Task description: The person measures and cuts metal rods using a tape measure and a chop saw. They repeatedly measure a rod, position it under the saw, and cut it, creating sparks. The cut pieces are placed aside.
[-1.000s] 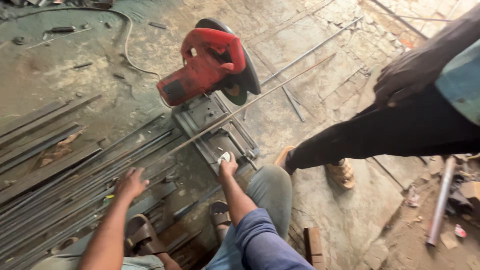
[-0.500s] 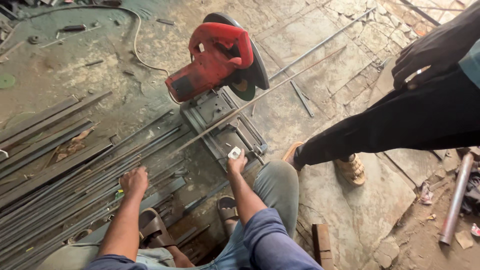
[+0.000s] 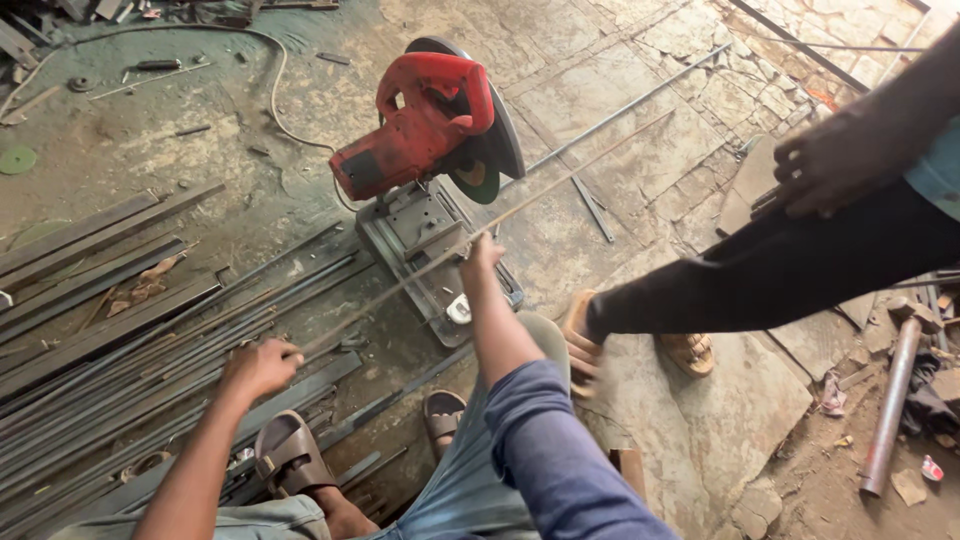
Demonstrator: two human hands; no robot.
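I sit on the ground in front of a red chop saw (image 3: 420, 130) whose blade head is raised over its grey metal base (image 3: 410, 225). A long thin steel rod (image 3: 590, 160) lies slantwise across the base, under the blade. My left hand (image 3: 262, 368) grips the rod's near end at lower left. Close to the saw's vise, my right hand (image 3: 483, 250) is closed on the same rod. A small white tape measure (image 3: 458, 310) rests on the base just below my right forearm.
Another person stands at right: a dark-trousered leg (image 3: 780, 275), a sandalled foot (image 3: 685, 350), a hand (image 3: 830, 165). Several steel bars (image 3: 100, 330) are piled at left. A rusty pipe (image 3: 890, 400) lies at right, and the saw's cable (image 3: 280, 100) runs behind the saw. My sandals (image 3: 290, 455) rest among the bars.
My right hand has left the white tape measure on the saw base and moved up onto the rod. My left hand has closed on the rod's near end.
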